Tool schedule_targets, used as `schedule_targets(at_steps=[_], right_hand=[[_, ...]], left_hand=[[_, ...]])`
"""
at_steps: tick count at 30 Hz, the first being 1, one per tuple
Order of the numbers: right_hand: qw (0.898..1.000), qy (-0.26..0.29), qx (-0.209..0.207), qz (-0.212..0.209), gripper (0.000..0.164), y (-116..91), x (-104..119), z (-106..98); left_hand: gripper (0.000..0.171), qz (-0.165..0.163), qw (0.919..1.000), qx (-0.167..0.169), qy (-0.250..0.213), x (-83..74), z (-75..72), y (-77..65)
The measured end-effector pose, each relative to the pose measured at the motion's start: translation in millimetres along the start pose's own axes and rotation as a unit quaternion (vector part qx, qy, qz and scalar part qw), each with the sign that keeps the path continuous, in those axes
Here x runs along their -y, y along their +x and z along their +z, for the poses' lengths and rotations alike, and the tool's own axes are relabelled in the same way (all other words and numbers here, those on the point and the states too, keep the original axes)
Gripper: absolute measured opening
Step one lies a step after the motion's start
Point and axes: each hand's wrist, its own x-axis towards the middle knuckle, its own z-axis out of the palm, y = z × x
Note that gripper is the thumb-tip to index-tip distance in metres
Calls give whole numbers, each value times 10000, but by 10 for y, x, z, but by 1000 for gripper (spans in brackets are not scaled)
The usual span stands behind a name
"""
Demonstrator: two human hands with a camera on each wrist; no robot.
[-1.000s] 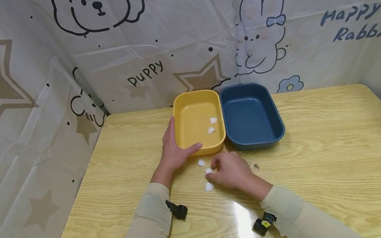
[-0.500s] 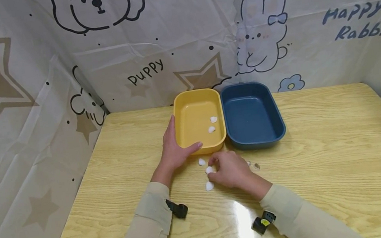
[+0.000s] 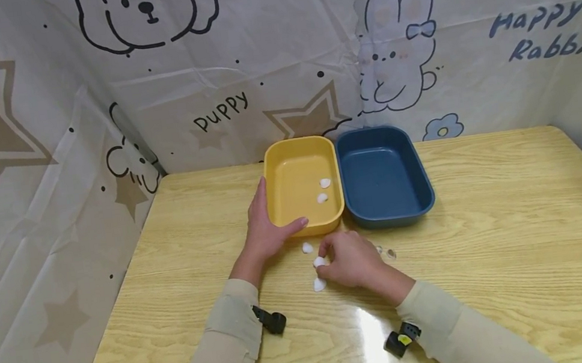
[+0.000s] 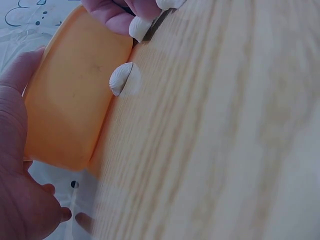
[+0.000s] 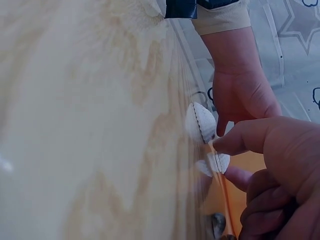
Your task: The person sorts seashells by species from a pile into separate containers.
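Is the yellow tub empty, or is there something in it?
Not empty: two white shells lie inside the yellow tub, toward its right side, as the head view shows.

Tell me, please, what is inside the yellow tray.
Two white shells lie inside the yellow tray, one beyond the other near its right side. The left hand covers the near left corner, so that bit cannot be seen.
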Motion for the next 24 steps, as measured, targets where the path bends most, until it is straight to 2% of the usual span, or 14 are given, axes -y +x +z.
schedule_targets(at_steps=[8,24], right_hand=[[9995,309,-12,41,21,-19,22,-53],[9982,505,-298,-94,20,-43,115,-266]], left_hand=[[128,41,10000,-9,-22,4,-3,0],[128,98,9999,10,-29,4,-11,-4]])
